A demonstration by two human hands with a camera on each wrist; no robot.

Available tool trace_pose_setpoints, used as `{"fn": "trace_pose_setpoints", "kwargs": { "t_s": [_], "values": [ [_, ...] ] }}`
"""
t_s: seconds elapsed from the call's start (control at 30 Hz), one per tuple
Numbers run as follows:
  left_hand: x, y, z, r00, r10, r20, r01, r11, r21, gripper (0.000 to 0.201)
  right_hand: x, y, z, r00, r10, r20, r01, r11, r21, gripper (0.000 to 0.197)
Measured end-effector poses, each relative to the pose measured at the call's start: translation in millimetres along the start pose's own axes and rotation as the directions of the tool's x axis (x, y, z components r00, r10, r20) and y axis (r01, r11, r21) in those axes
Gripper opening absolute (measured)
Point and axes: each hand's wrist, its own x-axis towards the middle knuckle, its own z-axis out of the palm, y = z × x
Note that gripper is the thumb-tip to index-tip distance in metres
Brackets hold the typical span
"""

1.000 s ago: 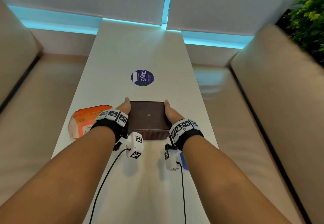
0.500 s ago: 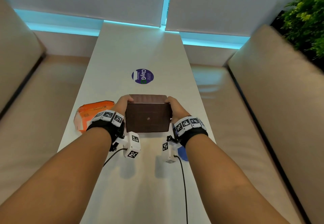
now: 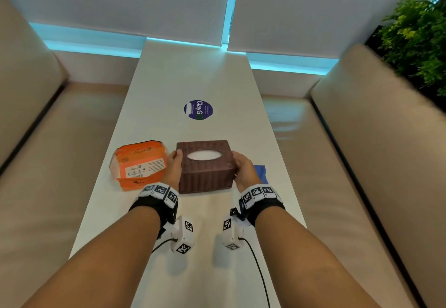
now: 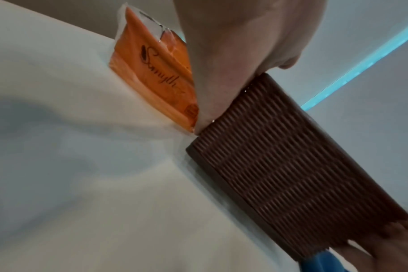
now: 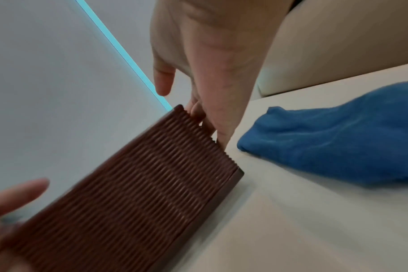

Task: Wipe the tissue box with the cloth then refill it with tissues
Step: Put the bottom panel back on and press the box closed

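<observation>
A brown woven tissue box (image 3: pixel 205 175) stands upright on the white table (image 3: pixel 193 78), its oval top opening showing white tissue. My left hand (image 3: pixel 172 167) holds its left end, thumb on the top edge. My right hand (image 3: pixel 243 170) holds the right end. The left wrist view shows the box (image 4: pixel 291 165) with my palm (image 4: pixel 233 55) flat against its end. In the right wrist view my fingers (image 5: pixel 210 119) lie along the side of the box (image 5: pixel 140 193). An orange tissue pack (image 3: pixel 138 163) lies left of it. A blue cloth (image 3: pixel 260 172) lies just right, partly behind my right hand.
A round purple sticker (image 3: pixel 198 109) sits on the table beyond the box. Beige sofas flank the narrow table on the left (image 3: pixel 48 163) and right (image 3: pixel 362 163). A green plant (image 3: pixel 415 37) stands at the far right. Wrist cables trail toward me.
The box lay bottom up, was lifted and turned over in both hands, and now stands right way up on the table with the opening on top.
</observation>
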Motion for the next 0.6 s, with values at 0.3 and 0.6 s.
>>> {"fn": "trace_pose_setpoints", "kwargs": {
  "t_s": [0.3, 0.6],
  "values": [
    [-36.8, 5.7, 3.8, 0.986, 0.133, 0.105, -0.150, 0.972, 0.181, 0.051, -12.6, 25.3, 6.9, 0.987, -0.122, -0.105, 0.097, 0.972, -0.216, 0.045],
    [-63.5, 18.5, 8.6, 0.990, 0.134, 0.037, -0.139, 0.923, 0.358, 0.050, -16.0, 5.9, 13.8, 0.913, -0.369, -0.173, 0.218, 0.802, -0.557, 0.041]
  ]
}}
